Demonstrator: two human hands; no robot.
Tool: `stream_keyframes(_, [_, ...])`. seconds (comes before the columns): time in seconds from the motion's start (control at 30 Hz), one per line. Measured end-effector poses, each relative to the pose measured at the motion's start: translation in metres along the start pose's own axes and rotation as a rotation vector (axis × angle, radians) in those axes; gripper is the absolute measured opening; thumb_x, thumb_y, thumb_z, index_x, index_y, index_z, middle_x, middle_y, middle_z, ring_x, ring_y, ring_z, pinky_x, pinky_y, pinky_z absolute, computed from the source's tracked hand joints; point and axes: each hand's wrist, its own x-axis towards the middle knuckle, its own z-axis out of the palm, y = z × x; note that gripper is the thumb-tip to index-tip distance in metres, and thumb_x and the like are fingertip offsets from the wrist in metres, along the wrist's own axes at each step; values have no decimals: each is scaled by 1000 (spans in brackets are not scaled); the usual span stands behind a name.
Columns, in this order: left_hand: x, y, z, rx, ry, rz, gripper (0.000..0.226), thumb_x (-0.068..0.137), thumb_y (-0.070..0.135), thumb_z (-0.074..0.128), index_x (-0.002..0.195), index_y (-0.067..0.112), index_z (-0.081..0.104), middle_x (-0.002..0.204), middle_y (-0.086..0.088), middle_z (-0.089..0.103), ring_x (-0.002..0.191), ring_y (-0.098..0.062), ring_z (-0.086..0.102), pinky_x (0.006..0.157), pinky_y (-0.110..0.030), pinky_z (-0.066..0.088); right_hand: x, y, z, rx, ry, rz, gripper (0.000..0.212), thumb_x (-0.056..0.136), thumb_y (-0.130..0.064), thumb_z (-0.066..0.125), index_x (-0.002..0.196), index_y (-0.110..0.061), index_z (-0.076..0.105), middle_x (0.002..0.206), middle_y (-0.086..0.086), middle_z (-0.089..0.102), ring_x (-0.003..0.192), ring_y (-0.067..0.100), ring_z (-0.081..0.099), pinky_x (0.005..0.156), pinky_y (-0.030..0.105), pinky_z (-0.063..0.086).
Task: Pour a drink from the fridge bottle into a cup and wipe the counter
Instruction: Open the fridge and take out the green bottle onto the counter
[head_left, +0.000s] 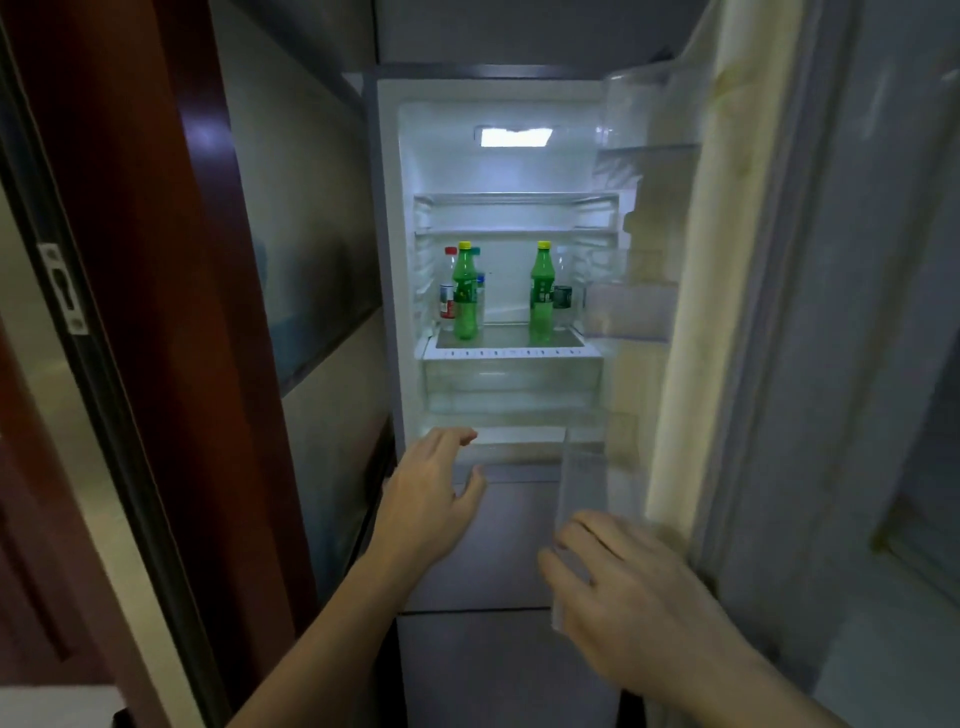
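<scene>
- Fridge: upper compartment open at twelve o'clock of the view, lit by a lamp in its ceiling.
- Door: swung out towards three o'clock, with clear bins on its inner face.
- Shelf: lowest in the compartment and the only one that carries the drinks.
- Left green bottle: upright, yellow-capped, at the nine o'clock end of the shelf.
- Right green bottle: upright, yellow-capped, at three o'clock from the first and well apart from it.
- Red-capped bottle: clear, just behind the left green bottle, partly hidden by it.
- Dark-labelled bottle: clear, just behind the right green bottle.
- Drawer: clear, at six o'clock from the shelf.
- Left hand: at six o'clock from the drawer, before the compartment's lower edge; fingers extended and relaxed, grasping nothing, well apart from the bottles.
- Right hand: at five o'clock of the view, blurred, against the lowest door bin; whether its fingers clasp the bin's edge cannot be told.
- Wooden frame: dark red, at nine o'clock of the view.
</scene>
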Motion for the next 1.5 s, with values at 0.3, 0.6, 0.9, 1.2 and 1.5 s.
stream_keyframes(0.3, [57,-16,15,138,-70,62,46,96,33,58,138,16,52,133,-1,60,120,-20,53,97,-31,44,26,56,54,89,-127,353,36,79,-29,55,112,-17,62,111,6,61,100,25,59,73,35,52])
stream_keyframes(0.6, [157,-54,64,153,-65,88,60,93,45,56,146,19,45,143,0,54,131,-19,47,107,-38,42,87,128,145,107,-265,504,54,84,-47,46,129,-19,59,125,5,62,110,25,62,86,40,54])
stream_keyframes(0.9, [271,-98,119,134,-20,95,64,90,51,59,146,23,44,138,4,55,123,-15,50,100,-34,42,163,203,223,50,-277,554,60,86,-54,40,133,-21,56,128,4,61,119,22,57,100,40,48])
stream_keyframes(1.2, [355,-126,177,155,-76,128,65,90,53,56,146,25,42,139,3,53,123,-16,50,98,-33,43,196,264,298,70,-313,598,64,85,-55,33,137,-23,52,132,3,58,121,23,55,97,40,47])
stream_keyframes(1.5, [449,-150,233,90,-121,21,63,91,53,60,146,28,41,142,3,51,127,-17,49,95,-32,42,222,334,384,193,-297,665,56,92,-50,47,143,-26,43,139,0,52,125,19,48,101,36,41])
